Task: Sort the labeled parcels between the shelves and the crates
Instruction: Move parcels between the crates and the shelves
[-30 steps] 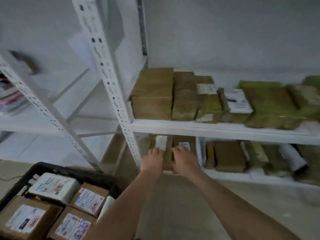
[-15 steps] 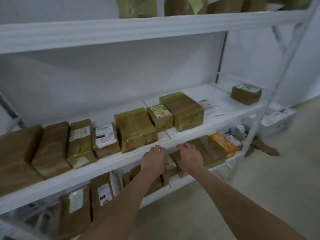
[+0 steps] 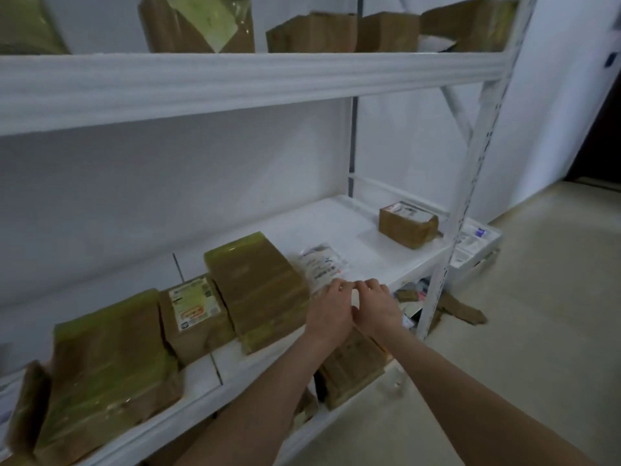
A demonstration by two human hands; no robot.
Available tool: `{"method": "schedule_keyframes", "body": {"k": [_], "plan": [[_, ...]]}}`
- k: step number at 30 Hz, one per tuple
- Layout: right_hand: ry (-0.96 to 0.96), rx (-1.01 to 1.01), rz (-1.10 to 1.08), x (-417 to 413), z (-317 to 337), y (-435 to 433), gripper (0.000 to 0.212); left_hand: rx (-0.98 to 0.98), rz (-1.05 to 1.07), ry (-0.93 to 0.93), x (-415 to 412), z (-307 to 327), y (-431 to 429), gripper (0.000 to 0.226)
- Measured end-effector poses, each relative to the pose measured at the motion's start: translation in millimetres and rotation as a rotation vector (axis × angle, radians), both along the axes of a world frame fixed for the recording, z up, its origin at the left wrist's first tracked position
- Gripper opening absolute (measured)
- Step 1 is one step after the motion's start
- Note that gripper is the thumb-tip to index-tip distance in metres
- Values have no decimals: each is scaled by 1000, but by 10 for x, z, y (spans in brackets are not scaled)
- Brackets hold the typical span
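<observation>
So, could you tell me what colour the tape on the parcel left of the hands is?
The tape is yellow-green, on a brown parcel; head view.

On my feed, a plain white wall (image 3: pixel 168 183) runs behind everything, from the left to the far right corner. The floor (image 3: pixel 537 331) is pale, smooth beige and fills the right and near side. A flattened scrap of brown cardboard (image 3: pixel 460 309) lies on it, right of centre. At the far right edge I see a dark doorway (image 3: pixel 601 136). High on the wall beside it sits a small dark fitting (image 3: pixel 613 58), too blurred to name.
</observation>
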State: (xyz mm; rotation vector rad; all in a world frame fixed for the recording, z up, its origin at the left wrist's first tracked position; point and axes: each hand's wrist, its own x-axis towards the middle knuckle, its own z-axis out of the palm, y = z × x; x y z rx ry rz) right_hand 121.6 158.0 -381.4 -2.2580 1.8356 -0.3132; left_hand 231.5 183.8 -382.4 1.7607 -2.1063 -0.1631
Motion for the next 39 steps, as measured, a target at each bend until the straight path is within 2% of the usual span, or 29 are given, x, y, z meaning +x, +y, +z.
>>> {"method": "schedule_keyframes", "body": {"k": [6, 11, 14, 17, 21, 25, 29, 32, 37, 39], "plan": [[-151, 61, -82, -390, -101, -817, 58, 155, 211, -79, -321, -118, -849, 70], [-241, 217, -35, -427, -288, -1473, 63, 280, 403, -124, -144, -266, -1355, 82], [-325, 328, 46, -307, -355, -1762, 64, 360, 478, -67, 14, -394, -1453, 76], [-462, 439, 137, -229, -405, -1939, 64, 343, 555, -24, 17, -427, -1488, 66], [-600, 435, 172, -336, -379, -2126, 45, 224, 681, 115, -102, -358, -1501, 51], [-448, 244, 152, -652, -244, -2420, 45, 130, 821, -82, -149, -316, -1474, 56], [-94, 152, 217, -965, -205, -2580, 44, 328, 783, -265, -217, -389, -1467, 60], [59, 94, 323, -970, -201, -2520, 51, 476, 749, -182, -308, -494, -1448, 77], [171, 230, 516, -730, -295, -2364, 85, 478, 714, -94, -255, -486, -1475, 83], [274, 228, 507, -651, -341, -2356, 80, 500, 714, -44, -235, -475, -1480, 83]]}}
